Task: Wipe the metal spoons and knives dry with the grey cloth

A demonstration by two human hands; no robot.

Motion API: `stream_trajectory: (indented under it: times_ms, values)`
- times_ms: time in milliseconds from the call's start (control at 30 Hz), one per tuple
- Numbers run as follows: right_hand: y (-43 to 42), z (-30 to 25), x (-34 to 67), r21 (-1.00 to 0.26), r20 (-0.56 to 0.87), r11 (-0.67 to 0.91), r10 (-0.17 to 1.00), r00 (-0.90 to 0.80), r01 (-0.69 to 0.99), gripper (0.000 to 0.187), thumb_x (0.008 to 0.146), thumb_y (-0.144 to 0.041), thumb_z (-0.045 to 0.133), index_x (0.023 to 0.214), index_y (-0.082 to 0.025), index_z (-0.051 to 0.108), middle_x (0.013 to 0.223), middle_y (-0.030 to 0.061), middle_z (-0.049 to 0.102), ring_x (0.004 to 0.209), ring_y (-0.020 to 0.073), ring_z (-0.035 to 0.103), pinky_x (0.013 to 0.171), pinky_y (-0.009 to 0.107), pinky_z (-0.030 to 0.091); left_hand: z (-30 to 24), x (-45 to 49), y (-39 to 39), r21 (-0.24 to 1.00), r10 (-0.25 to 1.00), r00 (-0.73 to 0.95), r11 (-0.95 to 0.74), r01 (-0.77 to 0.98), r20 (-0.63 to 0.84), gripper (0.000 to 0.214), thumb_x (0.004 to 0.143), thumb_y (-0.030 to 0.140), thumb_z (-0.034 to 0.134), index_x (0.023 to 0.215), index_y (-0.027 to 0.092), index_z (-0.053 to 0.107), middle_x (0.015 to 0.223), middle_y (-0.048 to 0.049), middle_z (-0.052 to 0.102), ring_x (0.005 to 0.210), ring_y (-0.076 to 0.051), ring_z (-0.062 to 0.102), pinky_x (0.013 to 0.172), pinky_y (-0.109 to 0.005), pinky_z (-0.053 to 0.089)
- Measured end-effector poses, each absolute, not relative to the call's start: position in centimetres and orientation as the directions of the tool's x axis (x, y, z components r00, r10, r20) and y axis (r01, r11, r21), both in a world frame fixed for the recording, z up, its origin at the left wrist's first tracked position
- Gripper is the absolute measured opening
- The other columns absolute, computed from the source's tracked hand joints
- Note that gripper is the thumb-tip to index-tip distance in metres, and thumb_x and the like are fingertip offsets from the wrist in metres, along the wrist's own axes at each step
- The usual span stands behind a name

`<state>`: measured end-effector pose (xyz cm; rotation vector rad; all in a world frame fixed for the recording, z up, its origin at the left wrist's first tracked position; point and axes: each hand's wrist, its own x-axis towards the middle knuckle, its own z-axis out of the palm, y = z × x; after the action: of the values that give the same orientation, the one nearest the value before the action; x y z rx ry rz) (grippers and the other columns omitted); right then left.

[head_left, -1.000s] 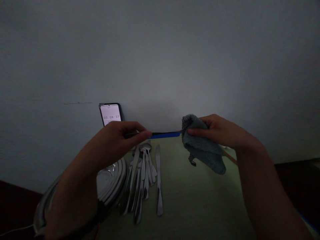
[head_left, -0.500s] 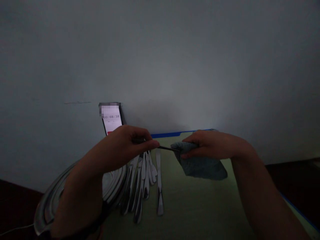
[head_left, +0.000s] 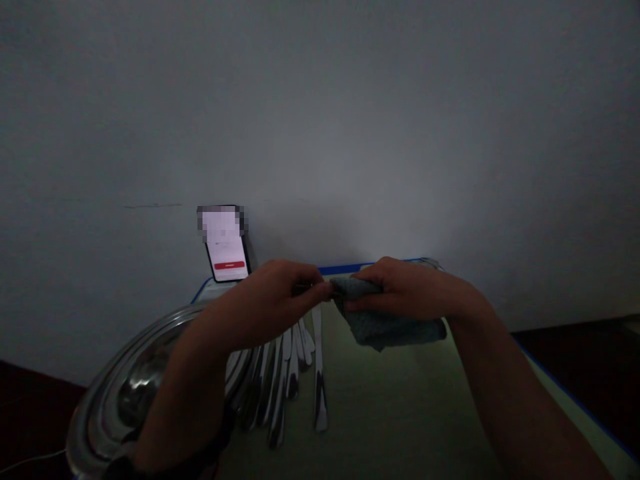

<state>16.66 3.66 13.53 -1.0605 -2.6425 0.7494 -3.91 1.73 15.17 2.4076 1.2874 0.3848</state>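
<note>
While the left hand (head_left: 283, 293) is pinching a thin utensil (head_left: 302, 287), mostly hidden, above and left of the lone knife (head_left: 319, 380) in the head view, the right hand (head_left: 407, 287) is clasping a grey-blue cloth (head_left: 390, 330) between thumb and fingers, right of the knife's far end. Loose cutlery (head_left: 276, 423) is lying just left of the knife, steel dishes (head_left: 113, 393) farther left; a phone (head_left: 226, 252) is leaning behind and left of it.

One head-worn camera looks forward and down, close over the hands (head_left: 413, 288), facing a wall (head_left: 320, 133)
</note>
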Motion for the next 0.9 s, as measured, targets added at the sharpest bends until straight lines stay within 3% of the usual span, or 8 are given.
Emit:
stream_trajectory:
  times_ms: [167,367,533,667,800,900]
  values:
    - [3.5,14.0,18.0,-0.572,-0.126,0.497,0.733,-0.669,0.653,0.034,0.078,-0.048,0.051,0.085,-0.017,0.065,0.071,0.0003,0.064,0.059,0.0118,0.056,0.052,0.022,0.037,15.4,-5.3,1.6,0.529,0.818,0.571,-0.455,0.717,-0.069,0.031,0.086,0.039,0.041,0.086,0.019,0.065,0.059,0.0038,0.058,0.052,-0.009,0.050,0.048,-0.017,0.036]
    - [4.1,13.8,20.1,-0.649,-0.207,0.368,0.757,-0.620,0.666,0.036,0.073,-0.050,0.057,0.088,-0.018,0.067,0.079,0.0016,0.068,0.069,0.0159,0.061,0.057,0.023,0.044,14.7,-5.9,2.2,0.535,0.829,0.556,-0.445,0.718,-0.057,0.031,0.087,0.039,0.041,0.084,0.018,0.065,0.057,0.0041,0.053,0.050,-0.009,0.046,0.046,-0.017,0.035]
    - [4.0,14.0,20.8,-0.732,0.013,0.348,0.867,-0.498,0.586,0.031,0.069,-0.047,0.062,0.079,-0.018,0.067,0.067,0.0004,0.066,0.058,0.0144,0.060,0.050,0.023,0.043,14.7,-6.7,2.9,0.564,0.859,0.511,-0.425,0.708,0.005,0.035,0.087,0.042,0.040,0.078,0.016,0.063,0.055,0.0036,0.049,0.049,-0.008,0.042,0.044,-0.016,0.033]
    - [4.3,14.0,20.3,-0.781,0.319,0.389,0.921,-0.224,0.489,0.031,0.065,-0.045,0.066,0.078,-0.017,0.067,0.064,0.0006,0.065,0.054,0.0139,0.058,0.045,0.023,0.042,14.6,-7.0,2.8,0.625,0.828,0.533,-0.325,0.710,-0.176,0.038,0.088,0.044,0.037,0.080,0.017,0.062,0.053,0.0035,0.053,0.044,-0.008,0.042,0.042,-0.016,0.033]
    - [5.5,13.1,18.7,-0.800,0.575,0.522,0.808,0.130,0.294,0.031,0.065,-0.044,0.067,0.080,-0.018,0.066,0.069,0.0007,0.065,0.060,0.0140,0.059,0.050,0.025,0.045,14.3,-5.6,2.6,0.618,0.737,0.615,-0.351,0.704,-0.282,0.037,0.089,0.042,0.034,0.079,0.017,0.060,0.061,0.0018,0.062,0.047,-0.008,0.047,0.045,-0.017,0.038]
    - [6.4,12.4,16.7,-0.788,0.562,0.616,0.726,0.397,-0.010,0.029,0.071,-0.047,0.059,0.084,-0.021,0.061,0.076,-0.0009,0.064,0.068,0.0134,0.061,0.060,0.026,0.049,14.1,-4.1,2.6,0.579,0.725,0.650,-0.434,0.690,-0.230,0.038,0.090,0.037,0.032,0.070,0.017,0.056,0.061,0.0015,0.061,0.047,-0.008,0.047,0.045,-0.017,0.037]
